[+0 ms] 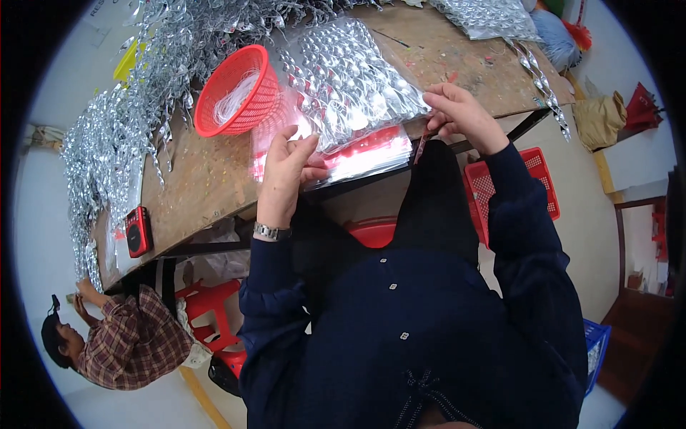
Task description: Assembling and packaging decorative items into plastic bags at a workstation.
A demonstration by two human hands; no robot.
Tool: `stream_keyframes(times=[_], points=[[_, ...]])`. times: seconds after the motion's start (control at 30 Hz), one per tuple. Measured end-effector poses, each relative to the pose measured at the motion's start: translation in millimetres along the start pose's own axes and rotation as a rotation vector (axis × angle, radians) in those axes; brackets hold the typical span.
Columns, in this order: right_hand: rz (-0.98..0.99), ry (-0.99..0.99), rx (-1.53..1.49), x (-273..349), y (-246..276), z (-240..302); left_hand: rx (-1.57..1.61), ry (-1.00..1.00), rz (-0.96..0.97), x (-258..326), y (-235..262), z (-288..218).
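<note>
The right hand (468, 118) pinches the silver spiral-garland pack (357, 86); the left hand (282, 175) curls alongside, hold unclear. Even support should limit creasing.

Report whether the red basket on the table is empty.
Not empty: thin white strands lie inside the red basket, visible through its open top.

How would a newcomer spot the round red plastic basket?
On the worn brown wooden table, look beyond the person's left hand, left of the flat pack of twisted silver strips. There sits the round red plastic basket, with white string inside. Unlike the rectangular red plastic crate below, it stands on the tabletop.
</note>
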State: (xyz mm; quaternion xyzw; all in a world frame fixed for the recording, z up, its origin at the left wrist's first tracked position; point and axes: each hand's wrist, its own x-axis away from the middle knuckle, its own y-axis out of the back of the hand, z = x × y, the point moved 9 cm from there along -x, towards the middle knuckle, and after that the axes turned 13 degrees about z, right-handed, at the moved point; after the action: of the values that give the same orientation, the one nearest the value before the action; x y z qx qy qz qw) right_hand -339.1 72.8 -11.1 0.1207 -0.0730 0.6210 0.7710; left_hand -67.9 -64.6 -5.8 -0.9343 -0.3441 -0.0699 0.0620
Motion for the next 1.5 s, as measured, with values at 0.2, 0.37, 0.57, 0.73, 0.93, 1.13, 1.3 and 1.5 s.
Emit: stream_keyframes(times=[0.2,0.37,0.57,0.73,0.93,1.13,1.3,1.5], points=[[0.215,-0.067,-0.357,-12,-12,-6,0.144,0.099,0.097,-11,-17,7],[0.269,-0.054,-0.345,-16,-21,-6,0.236,0.150,0.173,-14,-21,15],[0.185,-0.038,-0.351,-9,-18,-9,0.267,0.115,0.144,-12,-14,20],[0.202,-0.037,-0.425,-1,-20,-16,0.260,0.110,0.123,-7,-14,23],[0.205,-0.054,-0.534,2,-22,-11,0.258,0.143,0.137,2,-16,24],[0.173,-0.072,-0.367,4,-26,-11,0.280,0.189,0.126,5,-27,21],[0.148,-0.034,-0.350,3,-28,-20,0.242,0.188,0.191,1,-26,30],[0.101,-0.036,-0.470,17,-30,-29,0.308,0.154,0.148,14,-28,35]])
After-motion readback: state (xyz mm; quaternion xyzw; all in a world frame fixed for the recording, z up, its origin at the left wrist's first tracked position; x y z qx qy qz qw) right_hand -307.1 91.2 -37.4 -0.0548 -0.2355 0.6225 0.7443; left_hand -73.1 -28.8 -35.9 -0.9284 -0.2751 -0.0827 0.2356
